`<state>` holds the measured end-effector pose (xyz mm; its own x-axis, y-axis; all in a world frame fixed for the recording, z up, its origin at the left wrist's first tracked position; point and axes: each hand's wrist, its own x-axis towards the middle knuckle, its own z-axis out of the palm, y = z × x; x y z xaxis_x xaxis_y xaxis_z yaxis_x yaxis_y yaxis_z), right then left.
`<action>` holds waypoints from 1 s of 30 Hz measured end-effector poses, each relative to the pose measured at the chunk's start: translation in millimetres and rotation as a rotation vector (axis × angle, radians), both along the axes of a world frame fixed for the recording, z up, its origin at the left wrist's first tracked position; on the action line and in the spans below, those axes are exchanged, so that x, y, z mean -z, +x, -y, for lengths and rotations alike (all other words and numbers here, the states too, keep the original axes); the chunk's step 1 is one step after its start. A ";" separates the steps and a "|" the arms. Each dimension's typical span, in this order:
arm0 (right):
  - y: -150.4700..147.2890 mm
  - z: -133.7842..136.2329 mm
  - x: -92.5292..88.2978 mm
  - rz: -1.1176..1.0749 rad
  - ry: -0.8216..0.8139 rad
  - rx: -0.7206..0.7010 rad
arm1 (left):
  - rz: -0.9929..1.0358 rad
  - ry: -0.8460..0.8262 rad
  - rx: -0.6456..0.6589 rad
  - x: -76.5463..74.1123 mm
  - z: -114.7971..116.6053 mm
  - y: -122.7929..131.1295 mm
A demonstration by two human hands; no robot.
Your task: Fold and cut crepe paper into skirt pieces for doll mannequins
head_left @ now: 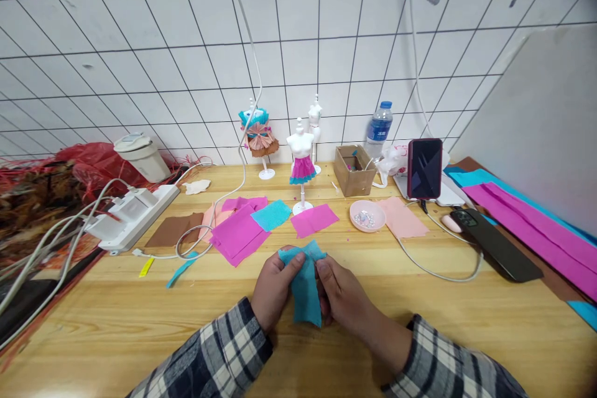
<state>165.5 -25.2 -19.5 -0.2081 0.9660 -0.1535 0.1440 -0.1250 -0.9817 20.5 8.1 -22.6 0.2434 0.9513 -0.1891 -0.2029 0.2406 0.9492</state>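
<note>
A piece of teal crepe paper [305,289] is pinched between both my hands over the wooden table [116,323]. My left hand [275,291] grips its left side with thumb on top. My right hand [342,295] holds its right edge, fingers closed. Beyond them lie loose paper pieces: a magenta stack [237,233], a teal square [271,214] and a magenta rectangle [314,219]. A small white mannequin [301,161] wears a pink and teal skirt. A second mannequin [258,130] carries a teal and brown dress.
A power strip [133,214] with cables sits at left beside a red bag [93,165]. A pink dish of beads [367,216], cardboard box [353,171], water bottle [379,127], standing phone [424,168], flat black phone [497,244] and long paper sheets [536,224] lie right.
</note>
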 end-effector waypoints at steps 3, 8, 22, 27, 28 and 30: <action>0.9 0.2 1.1 -0.021 -0.009 -0.012 | 0.075 0.008 -0.024 1.2 0.4 0.5; 0.6 0.7 3.2 -0.051 -0.030 -0.005 | 0.052 0.024 -0.014 1.6 -0.9 0.2; 0.5 -1.5 1.0 0.099 0.080 0.072 | -0.180 0.111 -0.017 -2.6 0.6 3.0; -0.3 -1.7 -1.0 0.125 0.134 0.098 | -0.197 0.115 -0.007 -4.4 1.6 3.7; -0.5 -1.7 -1.3 0.102 0.107 0.093 | -0.198 0.118 -0.010 -4.1 1.5 3.8; 0.3 -2.6 -1.4 0.051 0.049 0.081 | -0.191 0.111 -0.013 -2.9 0.9 3.6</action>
<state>165.8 -22.6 -18.1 -0.1223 0.9859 -0.1144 0.1850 -0.0906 -0.9786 24.2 7.3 -19.7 0.2006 0.9717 -0.1244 -0.0198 0.1310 0.9912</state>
